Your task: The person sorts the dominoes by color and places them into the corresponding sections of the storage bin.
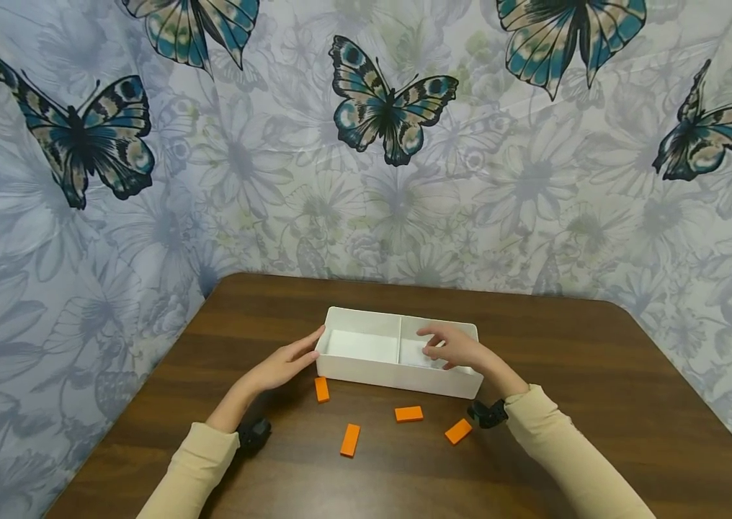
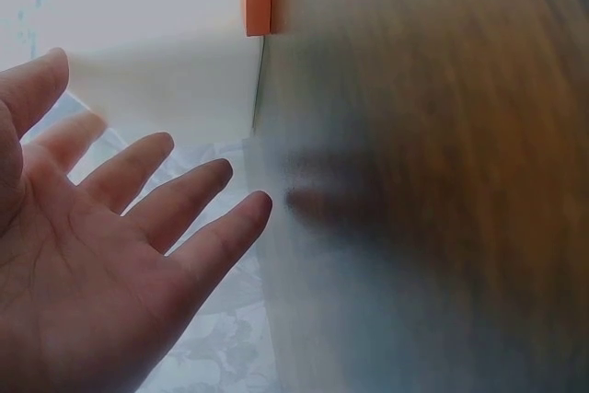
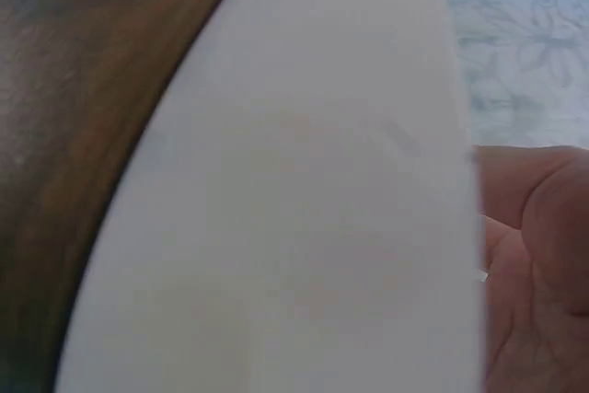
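Observation:
A long white box (image 1: 372, 370) with one divider stands on the table. At its left end my left hand (image 1: 284, 362) is held with straight, spread fingers, the fingertips right at the box's end wall. The left wrist view shows that palm and the spread fingers (image 2: 198, 192) with nothing between them. My right hand (image 1: 457, 346) reaches over the front wall into the right compartment, its fingers apart and loosely bent. In the right wrist view the box's front wall hides most of its fingers, and part of the palm (image 3: 529, 301) shows beyond.
Several small orange blocks lie on the brown table (image 1: 275, 468) in front of the box: one by its left corner (image 1: 322, 390), one nearer me (image 1: 349, 440), and others to the right (image 1: 408, 414). A butterfly-print cloth (image 1: 314, 216) hangs behind the table.

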The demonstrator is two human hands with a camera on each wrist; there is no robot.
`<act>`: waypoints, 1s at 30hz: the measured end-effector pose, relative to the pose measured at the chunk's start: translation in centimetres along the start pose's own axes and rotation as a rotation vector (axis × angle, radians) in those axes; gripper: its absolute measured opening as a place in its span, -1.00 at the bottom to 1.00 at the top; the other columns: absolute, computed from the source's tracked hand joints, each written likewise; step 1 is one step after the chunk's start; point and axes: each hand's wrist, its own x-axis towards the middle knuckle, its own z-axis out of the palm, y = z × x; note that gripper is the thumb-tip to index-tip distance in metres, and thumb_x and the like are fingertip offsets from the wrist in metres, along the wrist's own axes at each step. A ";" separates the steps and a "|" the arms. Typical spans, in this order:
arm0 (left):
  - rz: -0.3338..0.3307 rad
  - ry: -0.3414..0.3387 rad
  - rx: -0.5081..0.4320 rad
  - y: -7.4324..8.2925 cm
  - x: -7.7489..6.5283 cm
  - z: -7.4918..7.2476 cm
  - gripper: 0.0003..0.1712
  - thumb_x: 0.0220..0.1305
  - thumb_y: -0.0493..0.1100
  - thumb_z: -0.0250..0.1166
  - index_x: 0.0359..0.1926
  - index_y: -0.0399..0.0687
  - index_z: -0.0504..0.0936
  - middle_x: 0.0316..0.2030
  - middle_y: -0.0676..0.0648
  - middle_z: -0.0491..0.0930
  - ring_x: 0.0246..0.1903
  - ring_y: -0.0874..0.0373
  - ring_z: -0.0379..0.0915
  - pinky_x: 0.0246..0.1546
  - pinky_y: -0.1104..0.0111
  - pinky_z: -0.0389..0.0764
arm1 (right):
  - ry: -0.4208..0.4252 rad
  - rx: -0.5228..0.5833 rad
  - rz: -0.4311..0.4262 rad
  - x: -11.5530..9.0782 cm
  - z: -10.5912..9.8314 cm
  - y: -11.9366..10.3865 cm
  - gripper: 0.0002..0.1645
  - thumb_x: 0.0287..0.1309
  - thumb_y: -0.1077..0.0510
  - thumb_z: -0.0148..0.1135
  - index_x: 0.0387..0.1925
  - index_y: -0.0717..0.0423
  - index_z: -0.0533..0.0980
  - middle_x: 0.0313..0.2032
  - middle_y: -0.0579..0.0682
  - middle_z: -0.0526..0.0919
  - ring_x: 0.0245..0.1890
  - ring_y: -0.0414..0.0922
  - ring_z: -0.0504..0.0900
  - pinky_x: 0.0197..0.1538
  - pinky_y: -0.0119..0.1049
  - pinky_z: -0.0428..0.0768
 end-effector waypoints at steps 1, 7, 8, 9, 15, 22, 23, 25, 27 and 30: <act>0.001 0.001 -0.001 -0.5 0.2 0.2 -0.38 0.46 -0.24 -0.05 0.42 -0.29 -0.05 0.38 -0.28 -0.08 0.31 -0.21 -0.09 0.21 -0.07 0.06 | 0.005 -0.015 0.005 0.0 0.2 0.2 -0.50 0.27 0.26 0.13 0.20 0.35 0.34 -0.18 0.18 0.57 -0.23 0.11 0.59 -0.41 -0.13 0.61; 0.015 0.010 0.024 -2.7 1.0 0.6 -0.37 0.48 -0.12 -0.05 0.45 -0.12 -0.04 0.40 -0.19 -0.08 0.34 -0.12 -0.11 0.23 -0.04 0.03 | 0.029 0.025 -0.056 -1.0 -0.3 0.8 -0.49 0.31 0.24 0.08 0.23 0.36 0.29 -0.13 0.25 0.55 -0.20 0.13 0.59 -0.31 -0.13 0.61; 0.017 0.013 0.030 -2.8 1.1 0.5 -0.36 0.48 -0.10 -0.05 0.45 -0.11 -0.03 0.40 -0.18 -0.07 0.34 -0.12 -0.11 0.23 -0.04 0.03 | 0.043 0.032 -0.085 -1.4 -0.6 0.9 -0.49 0.32 0.24 0.07 0.24 0.37 0.28 -0.11 0.28 0.54 -0.19 0.14 0.59 -0.28 -0.12 0.61; 0.017 0.017 0.033 -2.8 1.1 0.5 -0.36 0.47 -0.09 -0.04 0.45 -0.11 -0.03 0.40 -0.18 -0.07 0.34 -0.12 -0.11 0.23 -0.05 0.03 | 0.061 0.032 -0.113 -1.7 -0.8 0.9 -0.49 0.33 0.24 0.05 0.25 0.38 0.27 -0.10 0.30 0.53 -0.18 0.16 0.58 -0.24 -0.11 0.61; -0.015 0.068 0.077 -2.3 0.3 -0.2 -0.23 0.43 0.00 0.02 0.47 -0.11 -0.14 0.41 -0.22 -0.11 0.32 -0.22 -0.09 0.20 -0.11 0.06 | 0.238 0.014 -0.172 -4.7 -1.7 1.5 -0.52 0.34 0.21 0.06 0.23 0.32 0.34 -0.07 0.30 0.52 -0.15 0.22 0.54 -0.16 -0.04 0.56; 0.007 0.185 0.092 -0.7 -1.5 -0.9 -0.18 0.41 -0.02 0.06 0.48 -0.08 -0.20 0.37 -0.29 0.01 0.27 -0.26 0.04 0.11 -0.17 0.19 | 0.420 0.102 -0.118 -7.7 -1.9 3.4 -0.55 0.35 0.13 0.06 0.18 0.27 0.40 0.03 0.22 0.52 -0.03 0.11 0.51 -0.06 -0.22 0.51; 0.020 0.213 0.101 -0.5 -1.8 -0.8 -0.21 0.41 -0.04 0.08 0.47 -0.09 -0.13 0.35 -0.28 0.08 0.26 -0.24 0.09 0.10 -0.15 0.21 | 0.427 0.118 -0.121 -8.0 -1.9 3.7 -0.55 0.35 0.13 0.05 0.18 0.28 0.40 0.04 0.23 0.51 -0.01 0.11 0.50 -0.05 -0.21 0.52; 0.053 0.268 0.129 -0.2 -2.3 -0.5 -0.30 0.39 -0.08 0.11 0.43 -0.12 0.05 0.28 -0.25 0.23 0.21 -0.19 0.20 0.08 -0.12 0.27 | 0.439 0.133 -0.133 -8.6 -1.9 4.4 -0.56 0.36 0.15 0.03 0.17 0.31 0.39 0.05 0.25 0.50 0.00 0.13 0.50 -0.04 -0.19 0.53; 0.088 0.314 0.157 -0.1 -2.7 -0.1 -0.43 0.37 -0.14 0.14 0.34 -0.16 0.24 0.18 -0.22 0.37 0.13 -0.13 0.32 0.05 -0.06 0.34 | 0.456 0.154 -0.147 -9.1 -2.0 4.9 -0.59 0.37 0.19 0.02 0.16 0.33 0.39 0.02 0.31 0.49 -0.01 0.17 0.50 -0.05 -0.17 0.54; 0.117 0.328 0.163 0.1 -3.2 0.7 -0.54 0.33 -0.19 0.19 0.21 -0.22 0.39 0.07 -0.18 0.47 0.05 -0.08 0.41 0.01 -0.01 0.40 | 0.495 0.165 -0.157 -9.6 -2.0 5.5 -0.62 0.36 0.25 0.01 0.14 0.36 0.40 -0.01 0.37 0.49 -0.04 0.14 0.53 -0.07 -0.14 0.54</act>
